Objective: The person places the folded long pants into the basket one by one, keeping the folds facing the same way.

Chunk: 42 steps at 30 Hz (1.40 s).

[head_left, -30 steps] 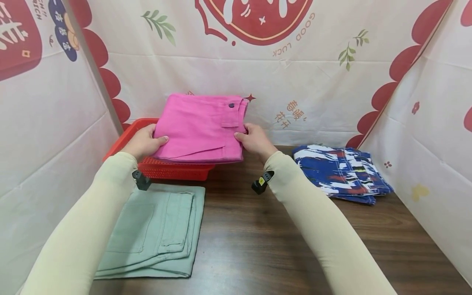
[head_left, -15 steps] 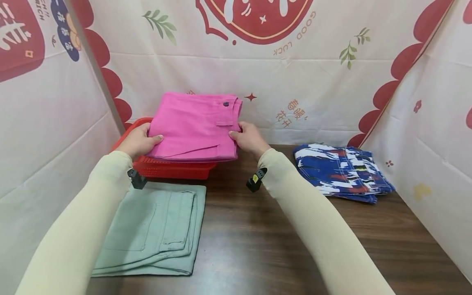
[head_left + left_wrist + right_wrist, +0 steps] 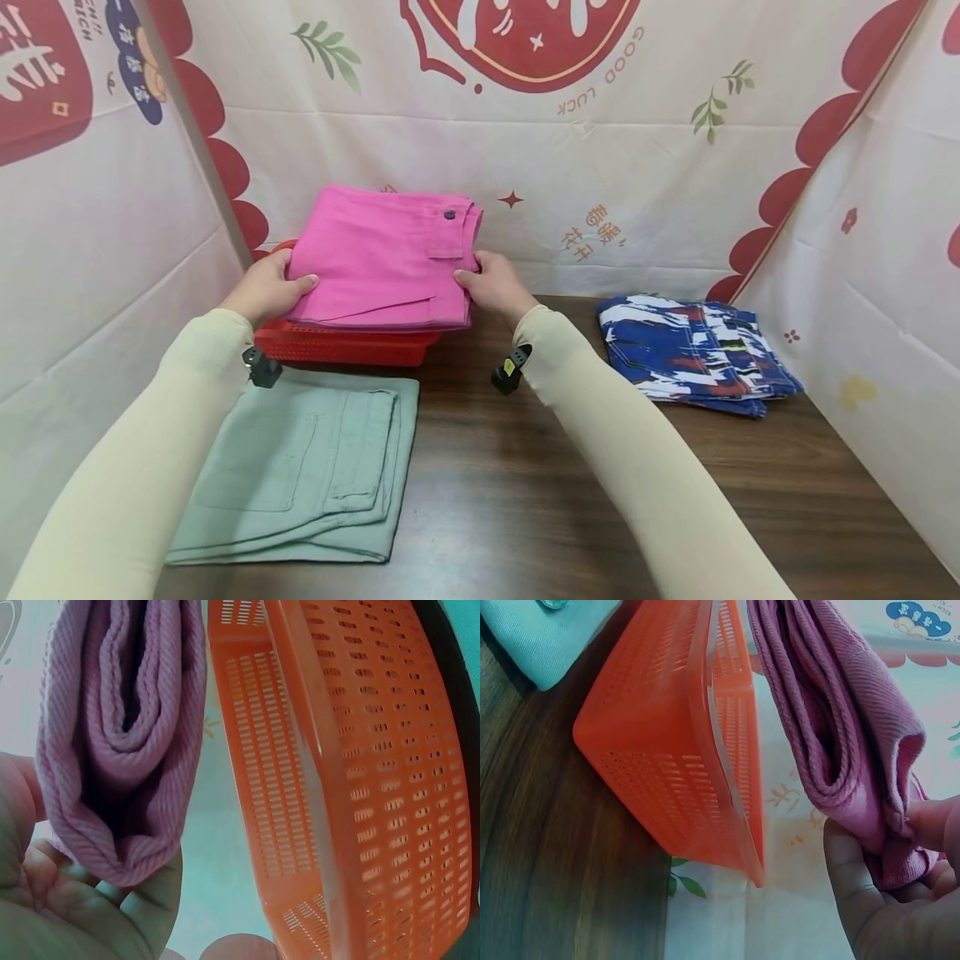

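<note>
Both hands hold a folded pair of pink pants [image 3: 378, 258] over the red perforated basket [image 3: 345, 346]. My left hand [image 3: 268, 287] pinches the left edge, thumb on top and fingers beneath. At the waistband side, near a dark button, my right hand [image 3: 497, 283] grips the right edge the same way. In the left wrist view the rolled layers of the pants [image 3: 135, 750] hang apart from the basket [image 3: 375, 780]. The right wrist view shows a gap between the pants [image 3: 840, 727] and the basket rim [image 3: 712, 720]. The basket's inside is mostly hidden from above.
Folded light green pants [image 3: 300, 467] lie on the wooden table [image 3: 525, 483] in front of the basket. A folded blue, white and red patterned garment [image 3: 690, 350] lies at the right. Printed cloth walls [image 3: 637, 158] enclose the back and sides.
Both hands have moved left with the pink pants, bringing them further over the basket. The hold on both edges is unchanged. The green pants and patterned garment stay in place.
</note>
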Each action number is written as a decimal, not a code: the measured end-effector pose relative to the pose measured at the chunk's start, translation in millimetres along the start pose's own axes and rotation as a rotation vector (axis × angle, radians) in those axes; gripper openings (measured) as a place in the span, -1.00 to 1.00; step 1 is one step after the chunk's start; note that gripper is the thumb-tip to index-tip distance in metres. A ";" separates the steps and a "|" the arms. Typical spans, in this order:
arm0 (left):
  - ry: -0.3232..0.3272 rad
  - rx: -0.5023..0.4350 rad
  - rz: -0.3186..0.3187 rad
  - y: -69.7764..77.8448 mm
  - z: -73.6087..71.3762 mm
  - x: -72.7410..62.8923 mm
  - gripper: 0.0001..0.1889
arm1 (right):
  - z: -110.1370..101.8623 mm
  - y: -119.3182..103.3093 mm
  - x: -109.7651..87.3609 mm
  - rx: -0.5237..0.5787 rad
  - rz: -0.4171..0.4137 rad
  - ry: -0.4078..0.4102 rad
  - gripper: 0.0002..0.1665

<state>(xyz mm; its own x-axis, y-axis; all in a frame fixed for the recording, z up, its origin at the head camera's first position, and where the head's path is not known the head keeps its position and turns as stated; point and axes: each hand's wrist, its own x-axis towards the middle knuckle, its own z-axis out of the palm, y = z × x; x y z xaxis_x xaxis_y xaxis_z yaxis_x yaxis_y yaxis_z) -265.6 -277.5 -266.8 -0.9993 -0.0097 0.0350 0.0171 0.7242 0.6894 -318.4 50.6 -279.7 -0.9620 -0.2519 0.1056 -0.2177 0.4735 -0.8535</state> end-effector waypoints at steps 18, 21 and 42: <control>-0.007 0.029 -0.044 -10.6 -5.6 -2.8 -0.26 | 13.9 -2.1 2.1 0.050 0.013 -0.010 -0.61; 0.000 0.027 -0.042 -12.3 -5.6 -3.4 -0.28 | 16.1 -2.9 1.3 0.052 0.016 -0.012 -0.60; 0.058 0.072 -0.010 -23.0 -12.1 -3.8 -0.31 | 34.3 -5.1 6.8 0.064 0.053 -0.017 -0.52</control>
<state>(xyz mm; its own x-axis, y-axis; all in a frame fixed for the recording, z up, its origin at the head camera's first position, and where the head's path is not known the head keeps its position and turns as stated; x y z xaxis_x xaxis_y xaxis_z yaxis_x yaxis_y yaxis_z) -261.9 -302.5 -274.0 -0.9959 -0.0557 0.0719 0.0028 0.7715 0.6362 -318.1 17.5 -292.1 -0.9688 -0.2424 0.0509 -0.1548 0.4320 -0.8885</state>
